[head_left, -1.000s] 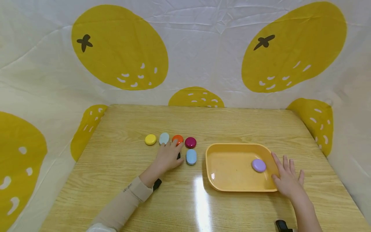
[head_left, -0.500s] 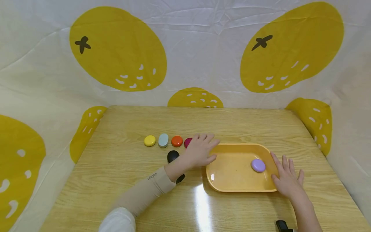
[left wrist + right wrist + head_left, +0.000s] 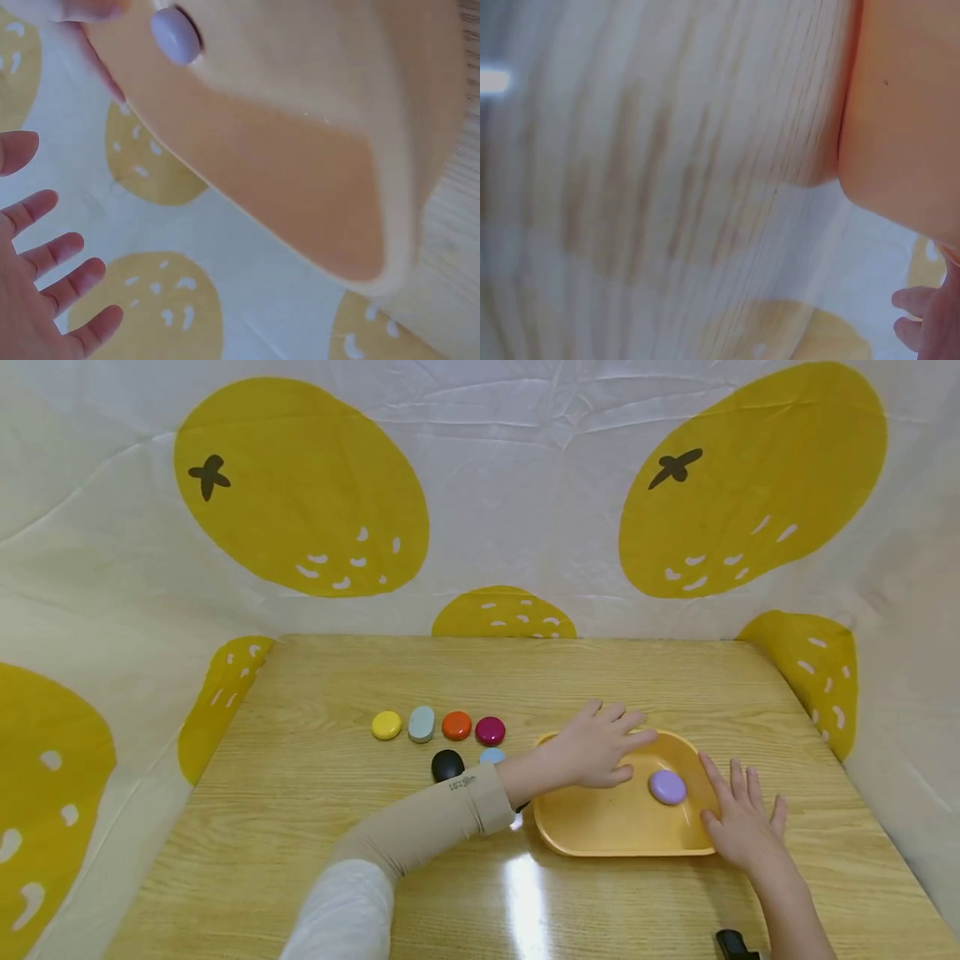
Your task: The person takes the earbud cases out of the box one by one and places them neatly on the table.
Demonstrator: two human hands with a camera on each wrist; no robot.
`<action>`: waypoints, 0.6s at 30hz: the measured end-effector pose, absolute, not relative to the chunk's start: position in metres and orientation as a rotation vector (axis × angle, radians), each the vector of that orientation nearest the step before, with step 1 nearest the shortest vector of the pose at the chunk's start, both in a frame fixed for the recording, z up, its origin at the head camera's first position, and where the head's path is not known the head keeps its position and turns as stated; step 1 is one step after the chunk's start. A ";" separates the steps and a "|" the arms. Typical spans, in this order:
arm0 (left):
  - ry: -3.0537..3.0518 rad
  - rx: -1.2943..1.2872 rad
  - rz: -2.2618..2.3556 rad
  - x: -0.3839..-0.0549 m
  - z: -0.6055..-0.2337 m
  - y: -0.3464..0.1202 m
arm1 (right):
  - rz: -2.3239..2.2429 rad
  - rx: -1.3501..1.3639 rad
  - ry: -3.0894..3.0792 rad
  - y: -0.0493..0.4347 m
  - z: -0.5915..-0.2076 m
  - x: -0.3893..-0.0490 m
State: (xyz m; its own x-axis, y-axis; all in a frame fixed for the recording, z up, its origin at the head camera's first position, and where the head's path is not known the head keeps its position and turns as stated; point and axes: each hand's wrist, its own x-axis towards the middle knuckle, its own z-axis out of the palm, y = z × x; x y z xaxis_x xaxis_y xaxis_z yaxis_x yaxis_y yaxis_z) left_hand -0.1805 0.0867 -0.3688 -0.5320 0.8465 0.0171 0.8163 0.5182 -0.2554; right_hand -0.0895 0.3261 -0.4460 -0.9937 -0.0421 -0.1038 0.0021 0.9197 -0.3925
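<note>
Left hand (image 3: 600, 745) hovers flat over the far-left part of the yellow tray (image 3: 600, 827), fingers straight and spread, grasping nothing; in the left wrist view the same fingers (image 3: 45, 292) show open and bare. Right hand (image 3: 738, 822) lies palm down at the tray's right rim, fingers straight and released, tips toward the far edge; whether it touches the rim or only the counter (image 3: 300, 827) cannot be told.

Largest thing on the wooden counter, the tray is a rounded rectangle with its long axis running left to right across the head view; its far-left corner is hidden under the left hand. Inside it, toward the right end, lies the lilac pebble (image 3: 667, 787), a flat oval whose long axis points left to right, just beside the right hand's fingertips and near the left hand's, touching neither. The left wrist view shows it again (image 3: 175, 34) on the tray floor.

Left of the tray a row of small pebbles runs left to right: yellow pebble (image 3: 386, 725), pale blue-grey pebble (image 3: 422, 724) standing with its long axis away from the person, orange pebble (image 3: 456, 725) and magenta pebble (image 3: 490, 730). Nearer the person sits the black pebble (image 3: 447, 765). Beside it a light blue pebble (image 3: 492, 756) is mostly hidden behind the beige sleeve (image 3: 427, 822).

The right wrist view is blurred, showing only wood grain and a tray edge.
</note>
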 end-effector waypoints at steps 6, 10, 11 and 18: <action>-2.669 -1.484 0.435 -0.183 -0.372 0.116 | -0.557 -0.027 2.982 0.325 -0.445 -0.089; -2.718 -1.493 0.527 -0.183 -0.375 0.133 | -0.547 -0.040 2.987 0.326 -0.447 -0.088; -2.725 -1.497 0.548 -0.183 -0.377 0.136 | -0.545 -0.043 2.989 0.326 -0.447 -0.088; -2.849 -1.523 0.626 -0.185 -0.397 0.159 | -0.541 -0.061 3.018 0.324 -0.447 -0.088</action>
State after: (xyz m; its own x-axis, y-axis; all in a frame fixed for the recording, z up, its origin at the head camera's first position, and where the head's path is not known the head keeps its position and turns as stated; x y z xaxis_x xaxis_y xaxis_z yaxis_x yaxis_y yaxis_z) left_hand -0.1849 0.1585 -0.3967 -0.5627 0.7686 -0.3042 0.8254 0.5019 -0.2585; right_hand -0.0880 0.3242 -0.4472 -0.9964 -0.0521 -0.0665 -0.0258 0.9371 -0.3481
